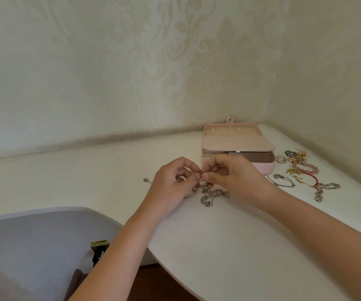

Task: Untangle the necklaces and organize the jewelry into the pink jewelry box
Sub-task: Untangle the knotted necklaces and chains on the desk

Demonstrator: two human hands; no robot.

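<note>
— What does the work sit on?

— A white bench (218,235) with a curved front edge, pushed into a corner. The wall (110,72) behind and to the right has pale cream paper with a faint damask pattern. A grey seat (34,246) shows at the lower left, below the bench edge.

— Where's the box (238,146)?

— At the back right of the bench, near the corner. It is pink and stands open, with a beige flap lying across the top and a darker tray showing beneath.

— And the loose pieces?

— A pile (301,166) of rings, beads, gold bits and a red cord lies just right of the box, with silver chains trailing toward the front.

— The necklaces (212,195)?

— A silver knot on the bench in front of the box, partly lifted between the hands. One strand runs out left to a small round pendant (146,180).

— How are the hands?

— The left hand (173,181) and right hand (234,177) meet just above the knot, wrists low and forearms angled in. On each, the curled fingers (193,179) pinch the chain between thumb and forefinger, tips almost touching.
</note>
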